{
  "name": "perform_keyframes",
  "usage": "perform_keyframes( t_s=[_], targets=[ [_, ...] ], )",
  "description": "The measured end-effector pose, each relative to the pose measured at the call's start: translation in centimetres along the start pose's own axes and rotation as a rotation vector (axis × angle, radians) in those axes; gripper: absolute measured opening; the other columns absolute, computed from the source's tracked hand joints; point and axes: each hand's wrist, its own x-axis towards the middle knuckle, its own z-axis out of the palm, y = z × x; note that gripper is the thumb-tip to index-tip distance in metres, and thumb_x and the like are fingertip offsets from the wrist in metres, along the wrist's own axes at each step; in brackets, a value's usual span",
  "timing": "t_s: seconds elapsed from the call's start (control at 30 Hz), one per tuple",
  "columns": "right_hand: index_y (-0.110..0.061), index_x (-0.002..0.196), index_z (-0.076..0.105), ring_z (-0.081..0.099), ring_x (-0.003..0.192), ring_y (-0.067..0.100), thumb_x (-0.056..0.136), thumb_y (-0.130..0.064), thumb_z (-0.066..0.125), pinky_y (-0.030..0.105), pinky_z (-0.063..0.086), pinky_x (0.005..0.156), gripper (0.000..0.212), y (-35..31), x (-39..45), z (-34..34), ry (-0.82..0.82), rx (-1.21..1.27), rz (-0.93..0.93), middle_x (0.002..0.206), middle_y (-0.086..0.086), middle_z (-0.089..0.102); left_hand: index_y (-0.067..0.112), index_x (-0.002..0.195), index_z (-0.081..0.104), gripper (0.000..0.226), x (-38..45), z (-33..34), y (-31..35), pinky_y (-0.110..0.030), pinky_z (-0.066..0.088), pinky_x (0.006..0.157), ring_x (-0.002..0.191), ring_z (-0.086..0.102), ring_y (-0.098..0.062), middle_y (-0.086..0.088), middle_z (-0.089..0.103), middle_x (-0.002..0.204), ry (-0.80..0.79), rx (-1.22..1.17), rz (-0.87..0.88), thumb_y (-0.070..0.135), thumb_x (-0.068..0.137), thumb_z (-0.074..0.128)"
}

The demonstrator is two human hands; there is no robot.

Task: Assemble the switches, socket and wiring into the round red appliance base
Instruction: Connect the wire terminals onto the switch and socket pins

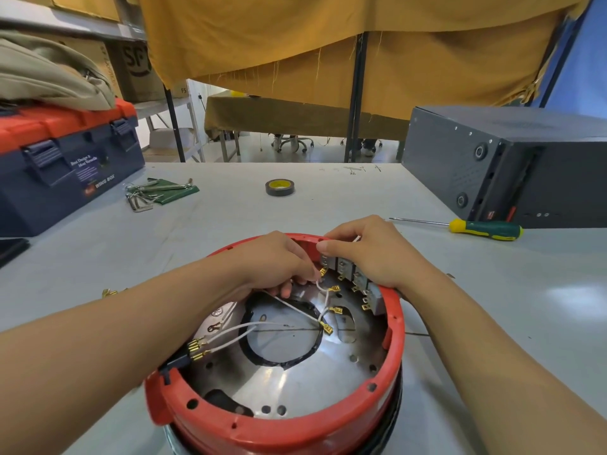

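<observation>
The round red appliance base [328, 425] stands open side up at the table's near edge, a shiny metal plate [295, 385] inside it. A row of grey switches [348, 269] sits along the far right inner wall. White wires [295, 308] with brass spade terminals cross the plate, some running to a black socket [179, 359] at the left rim. My left hand [272, 261] reaches into the base and pinches a white wire beside the switches. My right hand [364, 251] rests over the switch row, its fingers curled round a white wire end near the rim.
A green and yellow screwdriver [483, 228] lies to the right. A tape roll [279, 187] and hex keys [147, 192] lie further back. A blue and orange toolbox [65, 159] stands at the left, a dark grey box [512, 159] at the right. One brass terminal [110, 293] lies loose on the table.
</observation>
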Motion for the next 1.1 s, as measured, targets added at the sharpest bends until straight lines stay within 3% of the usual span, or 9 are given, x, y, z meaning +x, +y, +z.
perform_keyframes(
  t_s=[0.23, 0.47, 0.7, 0.93, 1.03, 1.1],
  targets=[
    [-0.021, 0.092, 0.077, 0.061, 0.085, 0.006, 0.083, -0.032, 0.069, 0.011, 0.042, 0.067, 0.017, 0.0, -0.1, 0.0, -0.003, 0.005, 0.004, 0.090, -0.003, 0.072, 0.008, 0.070, 0.070, 0.014, 0.0, 0.3, -0.1, -0.014, 0.034, 0.039, 0.035, 0.042, -0.007, 0.002, 0.057, 0.052, 0.038, 0.026, 0.023, 0.014, 0.083, 0.067],
    [-0.020, 0.094, 0.076, 0.062, 0.087, 0.009, 0.084, -0.031, 0.068, 0.013, 0.042, 0.068, 0.018, -0.1, -0.1, 0.0, -0.010, 0.000, 0.001, 0.090, -0.002, 0.072, 0.015, 0.071, 0.069, 0.022, -0.5, 0.6, 0.1, -0.014, 0.038, 0.044, 0.040, 0.045, -0.003, 0.007, 0.058, 0.050, 0.067, 0.214, 0.134, 0.024, 0.089, 0.061],
    [-0.020, 0.094, 0.076, 0.062, 0.088, 0.011, 0.083, -0.032, 0.069, 0.017, 0.044, 0.071, 0.018, -0.1, -0.1, 0.0, 0.005, -0.013, 0.006, 0.091, 0.000, 0.072, 0.018, 0.077, 0.067, 0.015, -1.0, 0.1, 0.3, -0.010, 0.038, 0.046, 0.042, 0.049, 0.002, 0.013, 0.061, 0.050, -0.012, 0.257, 0.203, 0.011, 0.087, 0.058],
    [-0.016, 0.086, 0.074, 0.060, 0.077, 0.012, 0.079, -0.036, 0.072, 0.020, 0.042, 0.061, 0.022, -0.1, -0.1, 0.1, 0.054, -0.043, 0.015, 0.082, 0.000, 0.069, 0.025, 0.074, 0.066, 0.017, -1.2, 0.3, 0.1, -0.006, 0.037, 0.048, 0.045, 0.053, 0.008, 0.021, 0.055, 0.046, 0.109, 0.460, 0.345, 0.014, 0.086, 0.060],
    [-0.015, 0.085, 0.073, 0.059, 0.075, 0.012, 0.079, -0.036, 0.073, 0.019, 0.040, 0.059, 0.022, -0.1, -0.1, 0.1, 0.058, -0.039, 0.020, 0.081, 0.001, 0.068, 0.023, 0.077, 0.068, 0.012, -1.4, 0.2, 0.0, -0.010, 0.042, 0.060, 0.062, 0.055, 0.007, 0.017, 0.061, 0.065, 0.149, 0.561, 0.445, 0.015, 0.084, 0.061],
    [-0.015, 0.084, 0.073, 0.058, 0.072, 0.010, 0.078, -0.035, 0.073, 0.017, 0.040, 0.058, 0.021, -0.1, -0.1, 0.1, 0.061, -0.034, 0.022, 0.080, 0.001, 0.068, 0.020, 0.083, 0.069, 0.009, -1.4, 0.3, -0.1, -0.029, 0.049, 0.073, 0.077, 0.057, -0.004, 0.007, 0.063, 0.084, 0.171, 0.673, 0.497, 0.019, 0.084, 0.061]
  ],
)
